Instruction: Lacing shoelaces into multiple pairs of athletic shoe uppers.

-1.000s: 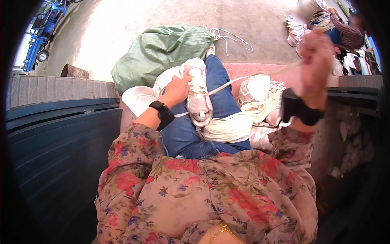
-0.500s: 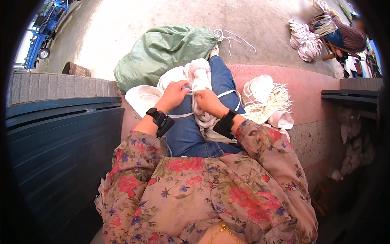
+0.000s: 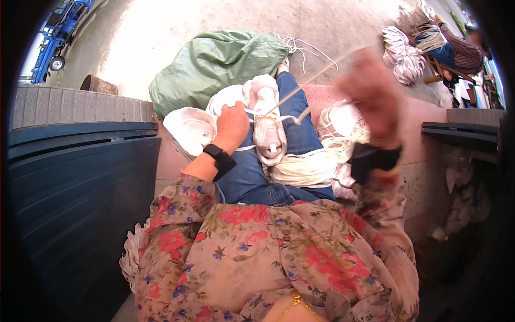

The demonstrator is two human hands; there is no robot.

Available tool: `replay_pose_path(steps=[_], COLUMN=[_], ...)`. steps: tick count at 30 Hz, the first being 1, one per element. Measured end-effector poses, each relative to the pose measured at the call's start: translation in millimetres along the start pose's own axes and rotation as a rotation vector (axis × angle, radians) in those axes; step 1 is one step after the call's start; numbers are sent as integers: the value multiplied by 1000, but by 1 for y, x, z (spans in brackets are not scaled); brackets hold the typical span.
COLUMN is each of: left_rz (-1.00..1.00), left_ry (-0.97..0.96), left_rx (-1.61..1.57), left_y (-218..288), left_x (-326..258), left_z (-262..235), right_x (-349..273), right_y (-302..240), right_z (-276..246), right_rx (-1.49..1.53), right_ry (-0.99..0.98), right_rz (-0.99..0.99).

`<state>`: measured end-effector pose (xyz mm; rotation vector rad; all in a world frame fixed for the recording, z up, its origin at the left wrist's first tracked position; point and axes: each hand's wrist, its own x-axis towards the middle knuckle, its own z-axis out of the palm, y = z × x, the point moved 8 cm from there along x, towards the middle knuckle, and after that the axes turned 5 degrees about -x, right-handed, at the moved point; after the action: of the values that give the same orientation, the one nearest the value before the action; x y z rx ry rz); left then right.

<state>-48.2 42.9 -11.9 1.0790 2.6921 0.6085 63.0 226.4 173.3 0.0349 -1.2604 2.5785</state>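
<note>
On my lap lies a white shoe upper [image 3: 268, 137], with a pale shoelace [image 3: 300, 88] through its front. My left hand [image 3: 233, 127] is closed at the upper's left side, on a short piece of white lace beside the eyelets. Up and to the right, my right hand [image 3: 370, 99] is smeared by motion. The lace runs taut from the upper to this hand, which grips its end. More white uppers [image 3: 190, 129] rest at the left of my lap. A bundle of cream laces [image 3: 308, 170] lies across my right thigh.
A green woven sack [image 3: 214, 64] lies on the floor ahead. Dark blue panels [image 3: 80, 182] stand at my left, with a rusty bucket [image 3: 99, 85] beyond. Another person [image 3: 456, 51] sits at the far right near stacked uppers [image 3: 402, 53]. More white uppers [image 3: 340, 121] lie right of my legs.
My right hand has moved from the upper, up and to the right, drawing the lace out taut. My left hand stays beside the upper. The cream lace bundle on my thigh is more exposed.
</note>
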Motion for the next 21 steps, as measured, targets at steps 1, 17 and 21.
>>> replay_pose_path(steps=[1,17,21], left_rz=[30,-72,-75], left_ry=[-91,-919,-766], left_rx=[22,-578,-1046], left_y=[11,31,15], left_x=[4,15,21], left_z=[6,46,-11], right_x=[-5,-31,-19], right_y=[-47,-132,-76], right_z=[8,-14,-79], right_rx=[27,-11,-392], right_ry=[-64,-94,426], right_rz=[-135,-346,-162])
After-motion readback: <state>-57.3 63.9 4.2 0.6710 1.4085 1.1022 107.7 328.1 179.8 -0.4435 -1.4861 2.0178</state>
